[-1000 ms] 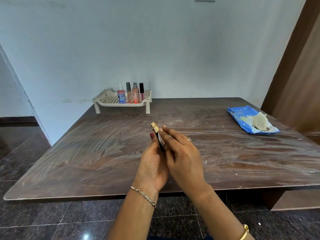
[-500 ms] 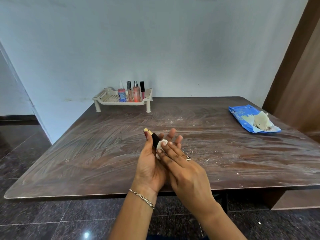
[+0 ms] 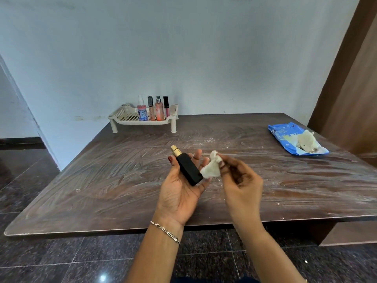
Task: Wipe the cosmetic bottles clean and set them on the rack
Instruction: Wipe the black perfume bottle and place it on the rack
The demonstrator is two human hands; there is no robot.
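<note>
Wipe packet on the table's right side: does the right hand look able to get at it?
Likely yes: only bare table lies between the right hand and the wipe packet. It pinches a crumpled wipe, though, so its grip is taken.

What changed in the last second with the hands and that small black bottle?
The right hand, pinching the crumpled wipe, pulled rightward off the black bottle. The left hand uncurled its fingers, so the bottle now lies uncovered on the open palm. The four bottles on the rack and the blue wipe pack stayed put.
</note>
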